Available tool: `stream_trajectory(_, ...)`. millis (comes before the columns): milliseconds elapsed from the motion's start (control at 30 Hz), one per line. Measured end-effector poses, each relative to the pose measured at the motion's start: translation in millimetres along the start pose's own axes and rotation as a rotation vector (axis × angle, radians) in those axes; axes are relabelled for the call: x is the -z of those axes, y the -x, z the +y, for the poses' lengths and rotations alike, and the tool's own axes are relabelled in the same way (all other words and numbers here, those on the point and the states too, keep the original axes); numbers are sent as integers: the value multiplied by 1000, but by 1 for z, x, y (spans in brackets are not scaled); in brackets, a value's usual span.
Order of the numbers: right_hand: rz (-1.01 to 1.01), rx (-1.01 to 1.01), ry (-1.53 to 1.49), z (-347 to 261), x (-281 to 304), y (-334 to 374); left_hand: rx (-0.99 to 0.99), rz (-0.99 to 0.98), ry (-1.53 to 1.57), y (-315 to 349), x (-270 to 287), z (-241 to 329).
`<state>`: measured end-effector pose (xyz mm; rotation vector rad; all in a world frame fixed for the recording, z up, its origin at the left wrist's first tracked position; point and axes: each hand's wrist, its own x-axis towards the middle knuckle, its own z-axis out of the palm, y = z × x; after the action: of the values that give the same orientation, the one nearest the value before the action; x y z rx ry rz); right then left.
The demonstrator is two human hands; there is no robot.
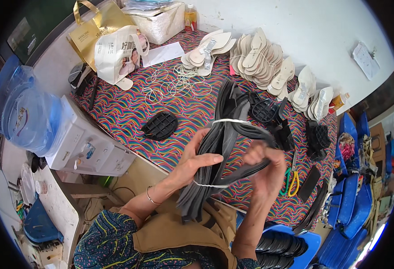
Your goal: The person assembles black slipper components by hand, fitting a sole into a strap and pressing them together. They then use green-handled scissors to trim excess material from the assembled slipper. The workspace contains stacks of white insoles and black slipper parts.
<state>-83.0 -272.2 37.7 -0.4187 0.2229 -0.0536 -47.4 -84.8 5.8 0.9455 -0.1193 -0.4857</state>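
Observation:
A thick bundle of long, flat black strips (227, 140) is held upright in front of me over the table edge. White bands (231, 121) go round it near the upper part and lower down. My left hand (193, 158) is wrapped round the bundle's left side, thumb across the front. On the right, some strips (250, 171) bow out from the bundle between the bands. My right hand (269, 163), slightly blurred, has its fingers curled at these bowed strips. Nearest on the table lies a black gridded, rounded piece (161, 125); another black gridded piece (264, 110) lies behind the bundle.
Scissors (292, 179) with green and yellow handles lie to the right. Banded stacks of pale insole shapes (257, 58) line the wall. Loose pale bands (179, 83), bags (118, 54) and a bottle (190, 18) sit farther back. A water dispenser (89, 143) stands left; blue bins (354, 201) stand right.

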Motion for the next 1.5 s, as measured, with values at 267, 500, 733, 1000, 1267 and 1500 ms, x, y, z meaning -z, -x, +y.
stream_trajectory(267, -47, 138, 948, -31, -4, 17, 51, -6, 33, 7, 13, 12)
stream_trajectory(500, -82, 129, 1371, 54, 32, 73, -64, 312, 390, -15, 51, 39)
stream_trajectory(733, 225, 6, 697, 15, 93, 108, -420, 488, -353, -39, 126, 136)
stream_trajectory(1000, 282, 85, 225, 33, 97, 96, -687, 689, -1862, -158, 225, 158)
stream_trajectory(1267, 245, 200, 228, 24, 72, 76, -781, 665, -1853, -189, 304, 113)
stream_trajectory(1500, 359, 352, 666, 42, 66, 49, 219, -255, -603, -57, 54, 16)
